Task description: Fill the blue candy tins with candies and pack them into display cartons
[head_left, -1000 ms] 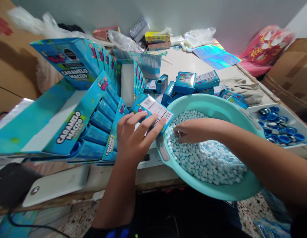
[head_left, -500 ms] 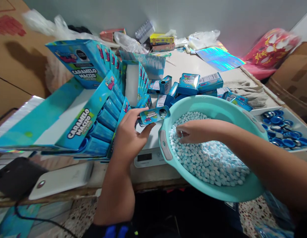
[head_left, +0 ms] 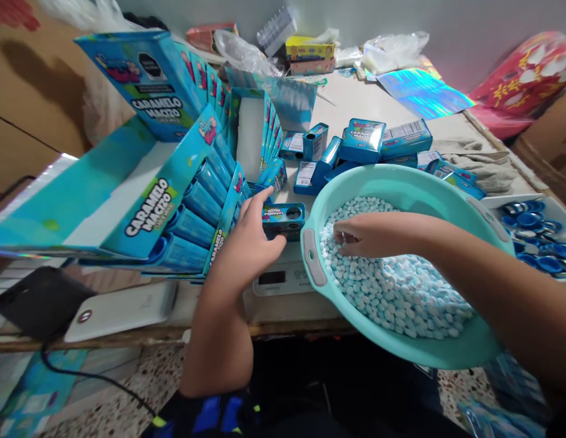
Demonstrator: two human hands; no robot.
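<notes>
A small blue candy tin (head_left: 283,228) with a round hole in its top stands on the digital kitchen scale (head_left: 283,280). My left hand (head_left: 241,243) is around its left end, thumb and fingers spread apart and no longer gripping it. At the right, a turquoise bowl (head_left: 401,176) holds many pale blue and white candies (head_left: 401,304). My right hand (head_left: 360,234) reaches into them at the bowl's left side, fingers curled in a pinch on candies; the exact pieces are hidden.
Blue display boxes (head_left: 146,213) packed with tins stand at the left. More loose tins (head_left: 363,143) lie behind the bowl. A white tray of blue caps (head_left: 538,237) is at the right. Near the front edge lie a white power bank-like device (head_left: 123,310) and a dark phone-like object (head_left: 41,301).
My left hand has lowered the tin onto the scale and loosened its fingers from it. My right hand stays among the candies. The view has shifted slightly.
</notes>
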